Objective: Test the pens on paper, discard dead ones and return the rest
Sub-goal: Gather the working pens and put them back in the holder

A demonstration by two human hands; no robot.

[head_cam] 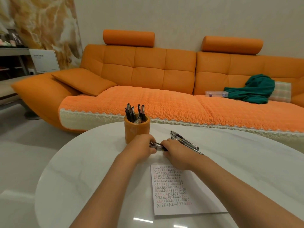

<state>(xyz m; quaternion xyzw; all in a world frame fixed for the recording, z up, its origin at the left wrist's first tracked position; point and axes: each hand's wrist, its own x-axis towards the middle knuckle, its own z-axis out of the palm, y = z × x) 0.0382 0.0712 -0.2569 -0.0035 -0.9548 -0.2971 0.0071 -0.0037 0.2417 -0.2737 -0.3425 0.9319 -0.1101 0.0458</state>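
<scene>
An orange pen holder [136,129] stands on the white round table [82,170] with several black pens [134,112] upright in it. Just in front of it, my left hand [142,149] and my right hand [175,153] meet and both grip a dark pen [158,146] held level between them. Only its middle shows; the fingers hide both ends. Several more pens [185,141] lie loose on the table to the right of my right hand. A sheet of paper [174,190] filled with rows of written marks lies under my right forearm.
An orange sofa [148,71] runs behind the table, with a green cloth [256,89] and a clear plastic box [216,93] on its right seat. A shelf and a white board [44,60] stand at the far left. Grey floor lies left of the table.
</scene>
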